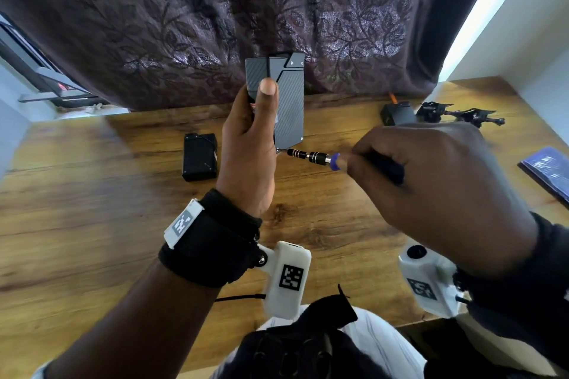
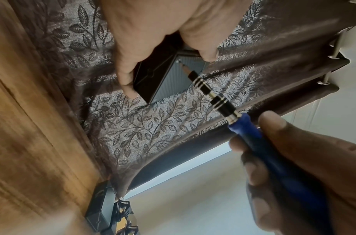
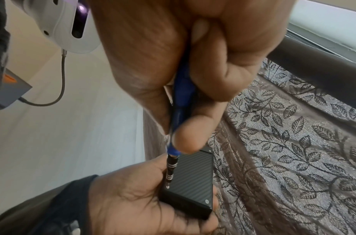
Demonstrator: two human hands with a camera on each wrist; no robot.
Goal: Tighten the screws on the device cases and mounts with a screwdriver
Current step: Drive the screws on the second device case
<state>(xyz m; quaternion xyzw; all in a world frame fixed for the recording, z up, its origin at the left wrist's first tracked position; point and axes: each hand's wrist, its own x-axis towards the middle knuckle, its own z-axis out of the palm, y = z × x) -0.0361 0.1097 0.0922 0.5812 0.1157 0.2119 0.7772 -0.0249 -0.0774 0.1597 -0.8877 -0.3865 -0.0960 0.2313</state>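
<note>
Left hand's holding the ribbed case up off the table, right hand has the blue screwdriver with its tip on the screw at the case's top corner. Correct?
Not quite: the screwdriver tip meets a screw at the case's bottom corner, beside the left hand's palm, as the head view shows. The rest holds: case raised above the table, right hand gripping the blue handle.

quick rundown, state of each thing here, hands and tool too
left hand: grips the device case, thumb up its front
device case: held upright above the table
right hand: curled round the screwdriver handle
screwdriver: near level, tip at the case's lower corner screw
second black case: lying flat on the table, untouched
mounts: lying at the table's far right, untouched
</note>
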